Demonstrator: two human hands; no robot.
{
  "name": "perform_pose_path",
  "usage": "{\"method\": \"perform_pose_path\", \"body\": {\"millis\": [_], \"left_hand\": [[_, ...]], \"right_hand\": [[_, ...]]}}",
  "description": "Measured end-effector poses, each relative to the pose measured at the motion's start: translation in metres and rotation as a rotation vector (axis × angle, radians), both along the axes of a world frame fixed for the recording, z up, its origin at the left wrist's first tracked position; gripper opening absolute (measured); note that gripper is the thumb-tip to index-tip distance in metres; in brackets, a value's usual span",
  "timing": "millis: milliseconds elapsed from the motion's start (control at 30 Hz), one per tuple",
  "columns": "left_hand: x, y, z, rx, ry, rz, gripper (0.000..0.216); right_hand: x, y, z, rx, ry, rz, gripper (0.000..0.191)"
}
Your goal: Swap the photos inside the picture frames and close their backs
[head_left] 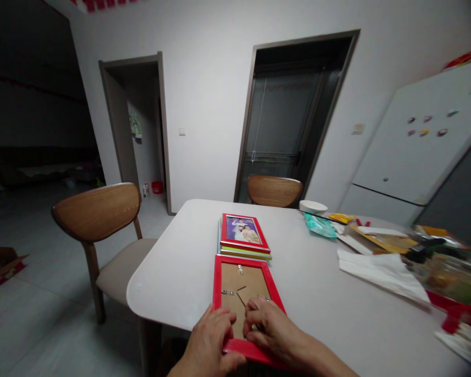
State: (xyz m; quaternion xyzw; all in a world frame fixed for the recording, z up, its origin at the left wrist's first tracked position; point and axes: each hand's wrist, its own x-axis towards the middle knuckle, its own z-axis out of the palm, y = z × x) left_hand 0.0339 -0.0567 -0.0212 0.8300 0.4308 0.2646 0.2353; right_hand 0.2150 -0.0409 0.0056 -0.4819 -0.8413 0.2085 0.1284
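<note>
A red picture frame (217,285) lies back side up at the near edge of the table, its brown backing board (231,309) showing with small metal fittings and thin dark lines on it. My left hand (214,335) grips the frame's near left corner, fingers over the side and thumb along the near edge. Over the lower right of the backing, my right hand (269,324) has its fingers curled together; whatever they pinch is hidden. Just beyond lies a stack of frames, topped by a red frame with a photo (243,230) of people in pale clothes.
White table (172,272) with rounded corners. On its right are a white bowl (313,207), a teal packet (320,225), white paper (382,272) and assorted clutter. Wooden chairs stand at the left (98,212) and far side (275,190). A white fridge (412,141) is at right.
</note>
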Motion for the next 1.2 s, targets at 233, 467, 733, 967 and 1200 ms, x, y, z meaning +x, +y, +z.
{"method": "perform_pose_path", "body": {"millis": [233, 467, 733, 967, 1200], "left_hand": [[0.0, -0.002, 0.001, 0.005, 0.02, 0.003, 0.032], [0.001, 0.003, -0.008, 0.007, 0.086, -0.045, 0.053], [0.0, 0.0, 0.005, 0.022, 0.049, -0.032, 0.036], [-0.007, 0.001, 0.006, 0.022, 0.043, -0.08, 0.039], [-0.013, -0.002, 0.012, 0.056, 0.206, -0.115, 0.034]], "right_hand": [[-0.003, 0.004, 0.0, -0.013, 0.008, -0.021, 0.014], [0.006, 0.004, 0.007, -0.143, 0.058, 0.075, 0.022], [0.002, 0.002, 0.003, -0.119, 0.068, 0.009, 0.023], [0.007, -0.005, 0.007, -0.145, 0.163, 0.068, 0.021], [0.041, -0.007, -0.007, 0.002, 0.413, -0.425, 0.028]]}}
